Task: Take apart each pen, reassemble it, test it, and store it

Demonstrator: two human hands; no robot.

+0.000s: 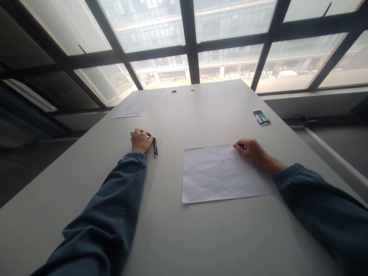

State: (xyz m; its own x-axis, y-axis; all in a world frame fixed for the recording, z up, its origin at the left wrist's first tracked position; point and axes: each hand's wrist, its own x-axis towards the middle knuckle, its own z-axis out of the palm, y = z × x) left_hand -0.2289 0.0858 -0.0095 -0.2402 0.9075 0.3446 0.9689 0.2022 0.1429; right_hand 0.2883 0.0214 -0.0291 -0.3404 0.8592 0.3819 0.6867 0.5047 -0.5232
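Observation:
On the left of the white table, my left hand (pixel 140 141) rests with its fingers curled and their tips at the upper end of a black pen (pixel 155 147). A small light-and-dark piece shows under those fingertips; I cannot make out what it is. A white sheet of paper (pixel 218 178) with faint marks lies flat in front of me, slightly right of centre. My right hand (pixel 251 150) is closed at the sheet's far right corner, thumb and forefinger pinched at its edge. The palm side of both hands is hidden.
Several markers or pens (pixel 262 117) lie side by side near the right edge of the white table (pixel 198 119). More paper sheets (pixel 132 104) lie at the far left. Two small round items or holes sit near the far edge. Dark-framed windows (pixel 189 42) stand behind the table.

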